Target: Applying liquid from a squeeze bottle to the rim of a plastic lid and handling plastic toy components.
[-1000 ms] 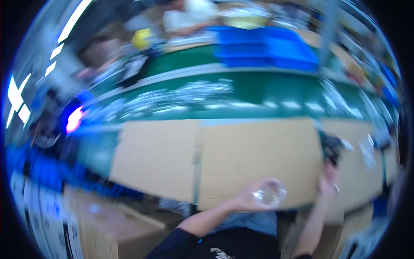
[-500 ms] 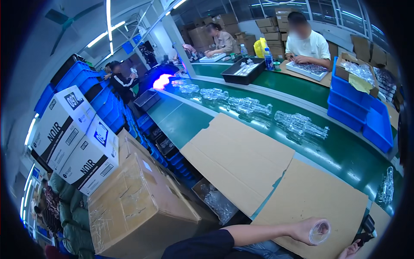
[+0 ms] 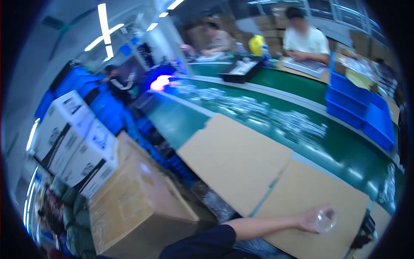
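Observation:
My left hand (image 3: 307, 219) reaches in from the lower edge above a sheet of brown cardboard. Its fingers are wrapped round a clear, round, cup-like plastic piece (image 3: 326, 220), whose circular end faces up. The picture is blurred, so finer detail of the piece is lost. The cardboard sheet (image 3: 319, 190) lies under that hand, with a second cardboard sheet (image 3: 237, 159) beside it. A black object (image 3: 365, 231), too blurred to name, sits at the sheet's right edge. My right hand does not show.
Clear plastic assemblies (image 3: 297, 125) lie along the green conveyor belt (image 3: 340, 159). Blue bins (image 3: 349, 101) stand at the right. A large brown carton (image 3: 133, 194) and stacked white cartons (image 3: 77, 142) rise at the left. Several people sit across the line, one in a white shirt (image 3: 307, 43).
My left hand has shifted slightly right and up with the clear plastic piece. My right hand, at the lower right before, has left the view. The picture has become blurred.

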A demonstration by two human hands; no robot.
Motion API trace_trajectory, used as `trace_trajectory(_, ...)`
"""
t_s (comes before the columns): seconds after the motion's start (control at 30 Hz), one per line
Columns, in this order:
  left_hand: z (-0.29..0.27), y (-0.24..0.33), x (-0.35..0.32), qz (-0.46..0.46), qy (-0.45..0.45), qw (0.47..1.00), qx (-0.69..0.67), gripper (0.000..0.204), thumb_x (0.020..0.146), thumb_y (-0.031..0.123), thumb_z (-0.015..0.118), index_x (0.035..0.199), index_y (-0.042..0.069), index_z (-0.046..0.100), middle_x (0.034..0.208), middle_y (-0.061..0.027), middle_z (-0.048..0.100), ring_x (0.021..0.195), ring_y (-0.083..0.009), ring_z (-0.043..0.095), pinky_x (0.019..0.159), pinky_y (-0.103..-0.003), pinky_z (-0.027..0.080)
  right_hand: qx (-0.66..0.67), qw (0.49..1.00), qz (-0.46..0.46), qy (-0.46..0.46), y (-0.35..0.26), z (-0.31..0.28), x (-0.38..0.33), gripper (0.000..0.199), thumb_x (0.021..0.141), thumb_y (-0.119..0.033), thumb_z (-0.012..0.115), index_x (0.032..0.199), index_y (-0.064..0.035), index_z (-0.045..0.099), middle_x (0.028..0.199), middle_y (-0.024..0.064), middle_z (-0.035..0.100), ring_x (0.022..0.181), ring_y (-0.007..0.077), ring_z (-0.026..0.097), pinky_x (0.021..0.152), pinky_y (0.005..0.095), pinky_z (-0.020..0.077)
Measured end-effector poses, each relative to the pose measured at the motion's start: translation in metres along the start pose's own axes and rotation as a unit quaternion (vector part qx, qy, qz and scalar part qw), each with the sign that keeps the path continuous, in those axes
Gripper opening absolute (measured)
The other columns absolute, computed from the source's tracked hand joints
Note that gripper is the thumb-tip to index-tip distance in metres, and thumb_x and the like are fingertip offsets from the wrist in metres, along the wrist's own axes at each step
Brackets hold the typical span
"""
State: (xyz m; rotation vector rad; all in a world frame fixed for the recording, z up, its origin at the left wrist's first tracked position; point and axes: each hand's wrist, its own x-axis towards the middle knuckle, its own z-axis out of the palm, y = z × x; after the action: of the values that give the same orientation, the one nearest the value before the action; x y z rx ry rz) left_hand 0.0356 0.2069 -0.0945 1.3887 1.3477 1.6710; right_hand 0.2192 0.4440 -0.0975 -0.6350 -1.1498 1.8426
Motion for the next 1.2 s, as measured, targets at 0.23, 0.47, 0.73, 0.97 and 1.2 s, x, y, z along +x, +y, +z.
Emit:
trace_trajectory(0.23, -0.025, -0.028, 0.001, -0.054, 0.085, 0.993, 0.063, 0.065, 0.064, 0.013, 0.079, 0.122, 0.005, 0.052, 0.115, -0.0104, 0.059, 0.104, -0.0253, 0.059, 0.094, -0.035, 0.047, -0.455, 0.876, -0.113, 0.117, -0.15, -0.063, 0.085, 0.03, 0.087, -0.018, 0.058, 0.114, -0.007, 0.061, 0.091, 0.0008, 0.06, 0.073, 0.0097, 0.051, 0.065, 0.0213, 0.0406)
trace_trajectory(0.47, -0.026, -0.055, -0.009, -0.014, 0.104, 0.992, 0.075, 0.066, 0.061, 0.006, 0.082, 0.118, 0.004, 0.048, 0.105, -0.0098, 0.059, 0.091, -0.0231, 0.061, 0.083, -0.033, 0.05, -0.799, 0.576, -0.115, -0.128, -0.09, -0.033, 0.282, 0.059, 0.083, -0.034, 0.063, 0.127, 0.0023, 0.049, 0.125, 0.02, 0.057, 0.112, 0.0345, 0.055, 0.097, 0.0406, 0.0431)
trace_trajectory(0.73, 0.017, -0.082, 0.031, -0.01, 0.054, 0.998, 0.021, 0.057, 0.07, 0.032, 0.077, 0.116, 0.007, 0.053, 0.105, -0.0106, 0.058, 0.091, -0.0282, 0.058, 0.08, -0.037, 0.047, -0.751, 0.569, -0.095, -0.321, 0.175, 0.228, 0.378, 0.066, 0.082, -0.041, 0.065, 0.132, -0.0016, 0.048, 0.125, 0.0184, 0.056, 0.112, 0.0297, 0.055, 0.096, 0.0369, 0.0424)
trace_trajectory(0.97, -0.003, -0.073, 0.032, 0.055, 0.076, 0.994, 0.054, 0.048, 0.076, 0.033, 0.074, 0.11, 0.005, 0.056, 0.099, -0.0111, 0.061, 0.088, -0.0295, 0.059, 0.078, -0.038, 0.049, -0.875, 0.411, -0.152, -0.205, 0.224, 0.285, 0.282, 0.056, 0.083, -0.037, 0.065, 0.126, -0.0034, 0.051, 0.119, 0.0159, 0.057, 0.108, 0.0259, 0.055, 0.096, 0.0356, 0.0421)
trace_trajectory(1.2, 0.006, -0.053, 0.037, 0.087, 0.099, 0.985, 0.108, 0.053, 0.07, 0.015, 0.075, 0.117, 0.008, 0.051, 0.102, -0.0069, 0.055, 0.09, -0.0234, 0.053, 0.081, -0.033, 0.044, -0.967, 0.173, -0.185, 0.033, 0.136, 0.287, 0.203, 0.045, 0.084, -0.032, 0.065, 0.119, -0.0053, 0.055, 0.114, 0.0133, 0.059, 0.105, 0.0221, 0.055, 0.096, 0.0344, 0.0418)
